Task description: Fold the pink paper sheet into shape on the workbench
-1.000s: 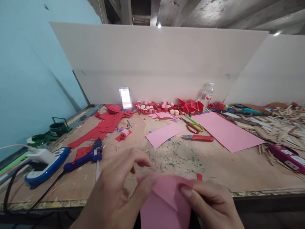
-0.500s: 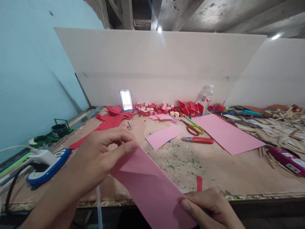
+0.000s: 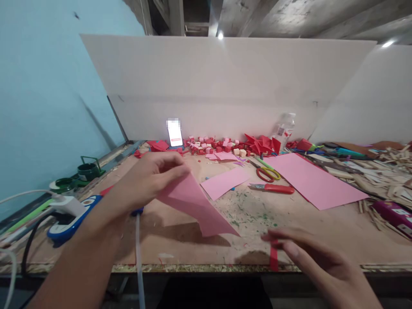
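Note:
My left hand (image 3: 151,178) is raised over the left part of the wooden table (image 3: 315,231) and pinches a folded pink paper (image 3: 196,206) by its upper corner. The paper hangs down to the right, just above the table. My right hand (image 3: 309,257) is low at the front edge with fingers spread, holding nothing. Its fingertips reach over a small red paper strip (image 3: 274,257) that lies at the table's front edge.
A small pink sheet (image 3: 225,182) and a large pink sheet (image 3: 313,184) lie further back. Red-handled scissors (image 3: 267,173) and a red cutter (image 3: 273,188) sit between them. Small red and pink blocks (image 3: 215,146) line the back; a power strip (image 3: 69,214) sits left, wooden sticks (image 3: 383,171) right.
My right hand has let go of the pink paper and moved right toward the red strip. My left hand now holds the paper alone, lifted and swung further onto the table.

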Motion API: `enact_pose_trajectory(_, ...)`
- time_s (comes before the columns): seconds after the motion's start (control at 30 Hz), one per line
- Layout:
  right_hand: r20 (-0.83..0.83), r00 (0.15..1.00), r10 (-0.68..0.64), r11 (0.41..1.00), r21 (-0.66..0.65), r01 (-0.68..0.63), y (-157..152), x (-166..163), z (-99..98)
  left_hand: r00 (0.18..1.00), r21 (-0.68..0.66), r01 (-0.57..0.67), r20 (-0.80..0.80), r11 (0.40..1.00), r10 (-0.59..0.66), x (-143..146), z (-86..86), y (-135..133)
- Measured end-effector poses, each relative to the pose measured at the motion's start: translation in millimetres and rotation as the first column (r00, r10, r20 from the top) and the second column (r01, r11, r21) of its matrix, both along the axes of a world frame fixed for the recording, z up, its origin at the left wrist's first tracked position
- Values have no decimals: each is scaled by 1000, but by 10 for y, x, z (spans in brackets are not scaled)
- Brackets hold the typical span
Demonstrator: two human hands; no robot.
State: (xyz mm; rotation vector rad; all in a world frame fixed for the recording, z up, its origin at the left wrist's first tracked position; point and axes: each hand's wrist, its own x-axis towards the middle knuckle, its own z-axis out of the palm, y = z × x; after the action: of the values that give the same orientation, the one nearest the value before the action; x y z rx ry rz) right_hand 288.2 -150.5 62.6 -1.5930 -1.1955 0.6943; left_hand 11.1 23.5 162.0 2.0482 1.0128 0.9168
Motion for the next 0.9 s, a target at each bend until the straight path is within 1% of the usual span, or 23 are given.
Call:
enact_pose_trajectory(0.03, 0, 1000, 9, 998, 60, -9, 51, -29, 36, 999, 14, 42, -7, 999, -42, 60, 37, -23)
enact_pose_trajectory(0.13, 50, 988, 147, 965, 211, -154, 280, -192, 167, 987, 62, 158, 10, 985, -159, 258, 207, -121)
enact_pose_trajectory(0.17, 78, 981, 179, 954, 229, -192, 365, -248, 207, 982, 92, 186, 12, 978, -188, 312, 266, -152)
enact_pose_trajectory(0.2, 87, 973, 212, 949, 219, -227, 444, -293, 238, 980, 138, 192, 17, 972, -196, 355, 312, -178)
enact_pose_trajectory(0.23, 68, 971, 229, 946, 220, -239, 512, -324, 256, 984, 197, 168, 30, 966, -177, 385, 338, -197)
enact_pose_trajectory(0.27, 23, 973, 229, 948, 221, -229, 567, -337, 257, 990, 263, 111, 59, 958, -131, 402, 336, -208)
enact_pose_trajectory(0.33, -130, 975, 182, 960, 236, -148, 634, -317, 202, 979, 351, -79, 204, 933, 6, 400, 240, -212)
enact_pose_trajectory(0.37, -223, 964, 143, 967, 237, -88, 649, -291, 150, 951, 336, -170, 302, 926, 65, 387, 148, -210)
enact_pose_trajectory(0.4, -312, 944, 107, 973, 227, -36, 655, -262, 88, 908, 271, -235, 404, 934, 111, 371, 33, -211)
enact_pose_trajectory(0.43, -396, 915, 81, 978, 208, 3, 655, -234, 22, 864, 170, -249, 484, 953, 140, 356, -95, -218)
enact_pose_trajectory(0.47, -471, 880, 65, 983, 183, 25, 650, -214, -41, 836, 29, -207, 525, 978, 161, 346, -227, -231)
enact_pose_trajectory(0.5, -535, 843, 59, 987, 160, 33, 644, -203, -95, 845, -148, -100, 510, 984, 163, 342, -353, -251)
enact_pose_trajectory(0.53, -583, 810, 57, 990, 137, 29, 639, -202, -136, 868, -296, 33, 483, 955, 119, 346, -465, -277)
enact_pose_trajectory(0.57, -619, 784, 57, 993, 118, 22, 636, -210, -163, 879, -389, 137, 472, 911, 69, 356, -556, -308)
enact_pose_trajectory(0.6, -644, 763, 57, 995, 104, 14, 636, -226, -179, 889, -445, 226, 458, 867, 3, 372, -625, -341)
enact_pose_trajectory(0.63, -659, 750, 54, 996, 89, 7, 640, -245, -185, 892, -466, 272, 450, 842, -39, 392, -669, -373)
enact_pose_trajectory(0.67, -662, 748, 44, 997, 71, 5, 647, -265, -188, 896, -463, 285, 439, 839, -62, 412, -693, -402)
enact_pose_trajectory(0.7, -651, 758, 30, 998, 62, 14, 657, -283, -191, 904, -446, 273, 423, 852, -68, 430, -700, -427)
enact_pose_trajectory(0.77, -581, 814, -13, 992, 91, 81, 677, -306, -213, 922, -393, 193, 385, 899, -30, 458, -681, -464)
enact_pose_trajectory(0.83, -453, 890, -49, 973, 180, 146, 679, -314, -253, 939, -332, 109, 345, 937, 13, 472, -649, -492)
enact_pose_trajectory(0.87, -393, 919, -39, 966, 220, 135, 668, -315, -270, 945, -306, 74, 326, 949, 31, 475, -634, -507)
enact_pose_trajectory(0.9, -349, 937, -2, 969, 232, 88, 648, -317, -280, 949, -288, 56, 312, 956, 38, 478, -620, -524)
